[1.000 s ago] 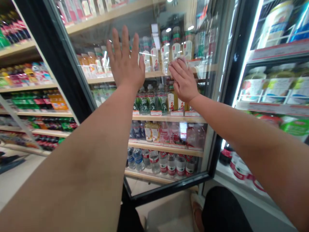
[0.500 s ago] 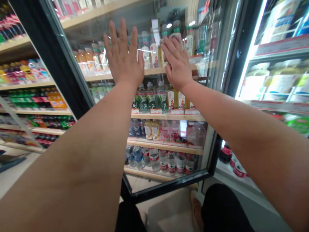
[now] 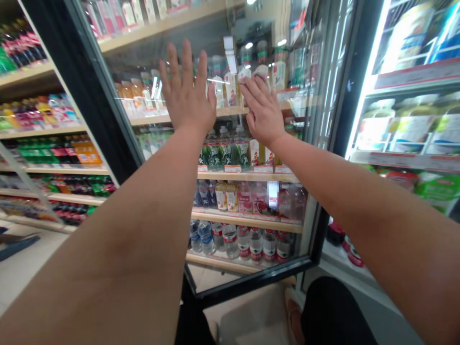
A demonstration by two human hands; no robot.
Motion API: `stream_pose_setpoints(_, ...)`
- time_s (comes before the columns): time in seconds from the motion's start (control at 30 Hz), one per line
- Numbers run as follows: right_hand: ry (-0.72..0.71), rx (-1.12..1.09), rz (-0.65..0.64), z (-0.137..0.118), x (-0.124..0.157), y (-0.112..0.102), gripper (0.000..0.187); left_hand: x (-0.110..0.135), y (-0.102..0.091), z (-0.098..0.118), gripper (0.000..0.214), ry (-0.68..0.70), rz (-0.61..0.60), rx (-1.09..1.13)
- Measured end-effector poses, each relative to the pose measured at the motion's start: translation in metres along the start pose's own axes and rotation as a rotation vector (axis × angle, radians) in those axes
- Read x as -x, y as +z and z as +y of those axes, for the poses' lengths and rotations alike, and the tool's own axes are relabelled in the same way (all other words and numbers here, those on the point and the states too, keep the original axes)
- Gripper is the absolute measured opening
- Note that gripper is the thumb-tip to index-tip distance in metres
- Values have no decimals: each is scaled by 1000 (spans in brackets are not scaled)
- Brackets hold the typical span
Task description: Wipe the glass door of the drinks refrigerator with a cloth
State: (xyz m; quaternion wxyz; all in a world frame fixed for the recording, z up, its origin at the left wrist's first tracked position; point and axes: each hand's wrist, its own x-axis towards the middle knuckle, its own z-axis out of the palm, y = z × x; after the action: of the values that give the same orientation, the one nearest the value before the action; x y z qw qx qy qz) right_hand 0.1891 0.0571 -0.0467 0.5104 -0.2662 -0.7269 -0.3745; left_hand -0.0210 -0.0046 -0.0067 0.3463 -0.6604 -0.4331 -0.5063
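My left hand lies flat against the glass door, fingers spread and nothing in it. To its right, my right hand presses a crumpled whitish cloth to the same pane. Only a bit of the cloth shows past the fingertips; the palm covers the rest. A black frame borders the glass. Both arms stretch forward at about the same height.
The door stands swung out from a lit cooler holding bottles on the right. Through the pane show shelves of drinks, with water bottles at the bottom. More drink shelves stand left. My knee is close beneath the door.
My right hand and the cloth have slid a little way down the glass. My left hand stays spread on the pane, slightly lower in view. The view itself has shifted slightly.
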Motion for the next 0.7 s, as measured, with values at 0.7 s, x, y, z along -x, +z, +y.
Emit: stream_pose_setpoints(0.7, -277, 18, -122, -17, 69, -1, 78, 1, 1, -4, 73, -6, -20, 139)
